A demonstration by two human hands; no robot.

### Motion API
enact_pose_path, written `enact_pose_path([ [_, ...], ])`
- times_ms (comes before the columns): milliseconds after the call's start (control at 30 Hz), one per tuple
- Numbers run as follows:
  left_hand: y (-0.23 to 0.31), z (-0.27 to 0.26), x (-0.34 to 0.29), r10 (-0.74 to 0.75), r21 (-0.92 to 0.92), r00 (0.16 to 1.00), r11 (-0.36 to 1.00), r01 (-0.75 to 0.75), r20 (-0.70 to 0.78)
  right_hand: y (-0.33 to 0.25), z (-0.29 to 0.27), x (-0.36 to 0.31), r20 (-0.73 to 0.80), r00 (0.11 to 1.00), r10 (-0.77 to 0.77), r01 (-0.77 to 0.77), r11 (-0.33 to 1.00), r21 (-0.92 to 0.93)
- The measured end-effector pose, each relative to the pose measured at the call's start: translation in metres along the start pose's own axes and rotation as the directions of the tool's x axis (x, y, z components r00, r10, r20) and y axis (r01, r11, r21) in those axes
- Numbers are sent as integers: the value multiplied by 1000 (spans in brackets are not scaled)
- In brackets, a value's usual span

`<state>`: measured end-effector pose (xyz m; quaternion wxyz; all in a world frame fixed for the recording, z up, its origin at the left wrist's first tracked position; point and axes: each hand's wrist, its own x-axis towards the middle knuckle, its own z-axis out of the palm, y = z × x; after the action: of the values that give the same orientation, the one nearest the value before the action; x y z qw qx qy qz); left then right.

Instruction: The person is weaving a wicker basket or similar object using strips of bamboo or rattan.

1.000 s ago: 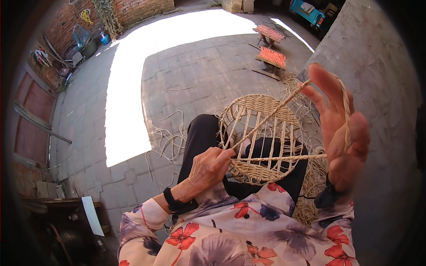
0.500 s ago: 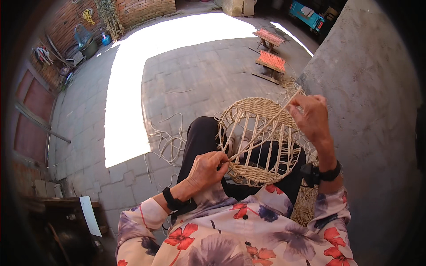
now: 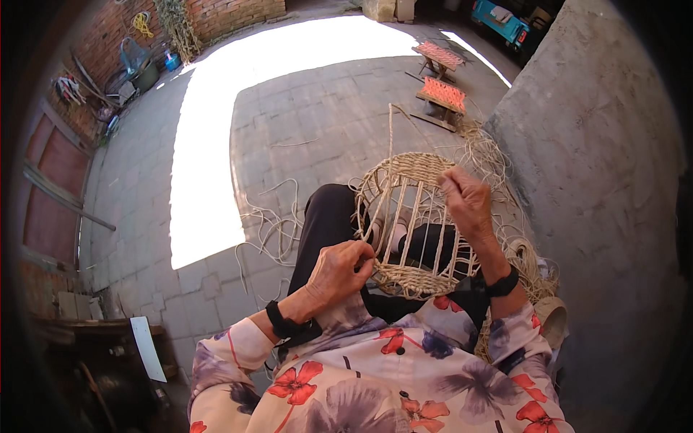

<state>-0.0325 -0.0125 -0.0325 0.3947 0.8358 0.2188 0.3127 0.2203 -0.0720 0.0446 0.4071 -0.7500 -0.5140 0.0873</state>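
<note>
Left hand [image 3: 338, 273]: curled, hold unclear
Right hand [image 3: 468, 204]: bunched, hold unclear
Round tan woven-cord frame [image 3: 413, 166]: between both, middle open-barred

Both hands [image 3: 338, 273] are at a round, partly woven cord frame [image 3: 415, 167].

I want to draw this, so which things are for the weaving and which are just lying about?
In the weaving:
- round woven frame
- left hand, at its left edge
- right hand, at its far right side
- probably the cord heap on the right

Just about, it seems:
- nearer orange-topped stool
- yellow coil
- blue container
- white strip
</note>
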Motion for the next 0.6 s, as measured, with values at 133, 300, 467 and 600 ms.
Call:
enact_pose_path([
  [133, -3, 0, -1, -44, -46, 999, 998, 44, 9, 5, -17, 4, 105, 991, -80, 117, 901, -417],
  [300, 1, -6, 3, -15, -52, 999, 999, 18, 52, -32, 21, -37, 582, 793, 179, -245, 969, 36],
  [467, -1, -10, 8, 11, -6, 993, 1000, -11, 114, -15, 63, -42, 671, 728, 143, -528, 741, 415],
  [600, -3, -11, 10, 65, -15, 992, 998, -64, 111, 8, 40, -34, 590, 775, 225, -608, 518, 602],
])
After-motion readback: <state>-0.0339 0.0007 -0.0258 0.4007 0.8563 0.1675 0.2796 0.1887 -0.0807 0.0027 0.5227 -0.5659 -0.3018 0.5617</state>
